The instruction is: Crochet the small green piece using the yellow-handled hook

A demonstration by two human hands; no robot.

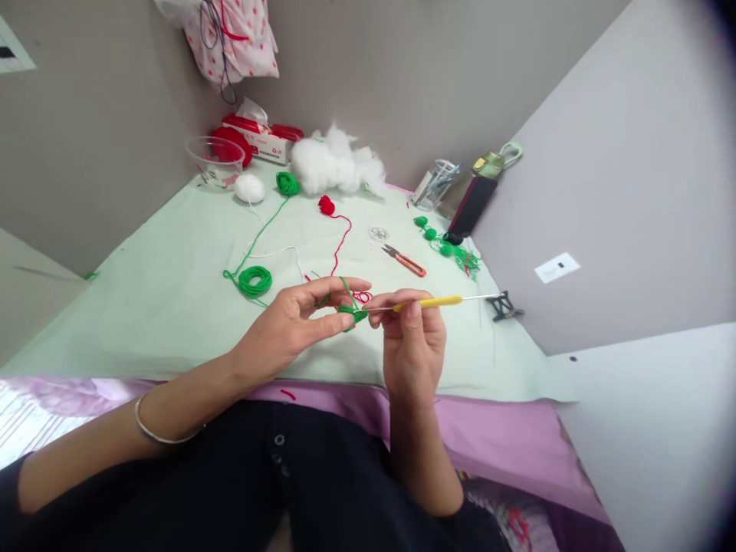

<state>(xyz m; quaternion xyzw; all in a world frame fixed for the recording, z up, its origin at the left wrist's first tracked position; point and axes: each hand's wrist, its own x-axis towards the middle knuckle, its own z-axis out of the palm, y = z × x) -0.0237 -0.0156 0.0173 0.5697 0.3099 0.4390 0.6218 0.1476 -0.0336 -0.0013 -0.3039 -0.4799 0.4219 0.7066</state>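
My left hand (304,314) pinches a small piece of green crochet work (352,314) between thumb and fingers, and a strand of green yarn runs up over its fingers. My right hand (411,337) is closed round the yellow handle of a crochet hook (434,303). The hook's thin metal tip reaches left into the green piece. Beyond my hands lies a coil of green yarn (254,282), with a strand leading to a green yarn ball (287,183). Red yarn shows partly behind my fingers and runs back to a small red ball (326,205).
Orange-handled thread snips (405,261) lie beyond my right hand. Small green crocheted pieces (445,249) and a black stand (504,306) are at the right. White stuffing (336,162), a clear tub (215,162), a white yarn ball (249,188) and a tissue box (258,139) line the back.
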